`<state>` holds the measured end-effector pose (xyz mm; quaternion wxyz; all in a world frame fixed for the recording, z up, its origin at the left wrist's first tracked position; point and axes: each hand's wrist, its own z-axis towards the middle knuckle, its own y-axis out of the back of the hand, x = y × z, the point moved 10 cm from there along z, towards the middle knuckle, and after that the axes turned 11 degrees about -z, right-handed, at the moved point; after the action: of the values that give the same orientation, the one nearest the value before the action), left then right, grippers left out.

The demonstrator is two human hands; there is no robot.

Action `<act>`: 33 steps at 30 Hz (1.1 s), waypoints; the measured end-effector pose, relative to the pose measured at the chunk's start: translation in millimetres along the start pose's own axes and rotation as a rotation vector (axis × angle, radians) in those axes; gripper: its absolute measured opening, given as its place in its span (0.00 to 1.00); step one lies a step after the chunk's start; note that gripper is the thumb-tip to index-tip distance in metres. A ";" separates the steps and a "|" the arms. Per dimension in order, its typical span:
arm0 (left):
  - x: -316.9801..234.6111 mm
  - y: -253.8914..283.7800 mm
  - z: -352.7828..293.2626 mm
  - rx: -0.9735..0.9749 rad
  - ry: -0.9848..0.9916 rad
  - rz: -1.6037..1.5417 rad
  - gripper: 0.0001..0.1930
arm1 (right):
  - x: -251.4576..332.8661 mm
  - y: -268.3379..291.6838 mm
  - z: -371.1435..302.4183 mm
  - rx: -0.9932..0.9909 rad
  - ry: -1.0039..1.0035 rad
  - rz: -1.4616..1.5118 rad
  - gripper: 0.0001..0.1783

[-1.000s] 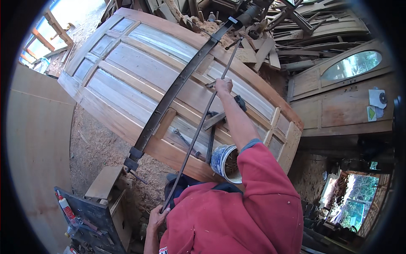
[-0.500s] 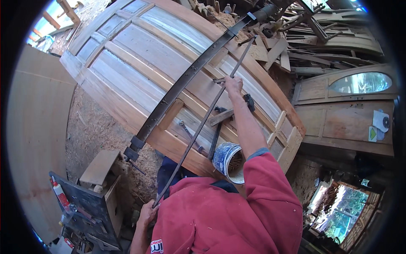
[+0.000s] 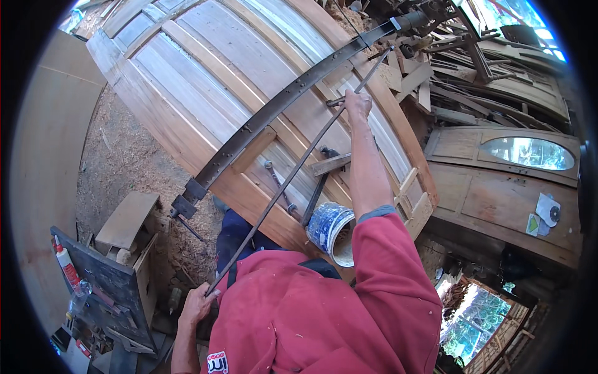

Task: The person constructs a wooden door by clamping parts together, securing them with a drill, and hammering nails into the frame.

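Observation:
A long, thin, dark metal bar (image 3: 293, 174) slants over a panelled wooden door (image 3: 205, 81), held at both ends of my reach. My left hand (image 3: 198, 303) is closed around its lower end beside my hip. Farther up, my right hand (image 3: 357, 106) grips it near the far end. A short dark metal piece (image 3: 335, 101) sits by my right fingers; whether it joins the bar I cannot tell. To the left of the bar, a heavy steel bar clamp (image 3: 268, 118) spans the door, its near jaw (image 3: 190, 193) at the door's edge.
On the door lie a wrench (image 3: 280, 185), a hammer (image 3: 317, 193), a wood offcut (image 3: 330, 164) and a blue-and-white bucket (image 3: 327, 227). Beside my left arm stands a dark board with a glue bottle (image 3: 67, 268). Scrap wood (image 3: 492, 93) is piled at far right, above another door (image 3: 486, 202).
My view has turned a little. The bar stays in both hands, and my right hand appears slightly farther up and right. The clamp and the tools stay on the door.

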<state>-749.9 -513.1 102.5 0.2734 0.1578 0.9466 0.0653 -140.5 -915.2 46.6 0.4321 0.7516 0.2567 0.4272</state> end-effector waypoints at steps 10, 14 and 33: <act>-188.1 -61.1 133.6 -0.116 -0.365 -0.026 0.22 | 20.7 -1.6 -8.4 0.030 0.036 -0.170 0.29; -183.0 -55.9 131.9 -0.171 -0.351 0.043 0.19 | -25.7 -16.2 -24.7 0.252 0.127 0.309 0.41; -196.7 -50.8 135.5 -0.155 -0.389 0.161 0.17 | -248.8 42.0 -36.2 0.195 -0.097 -0.211 0.23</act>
<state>-532.8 -621.7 75.5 0.4562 0.2211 0.8525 0.1277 -296.3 -1108.2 -12.0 0.4115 0.7787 0.3533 0.3154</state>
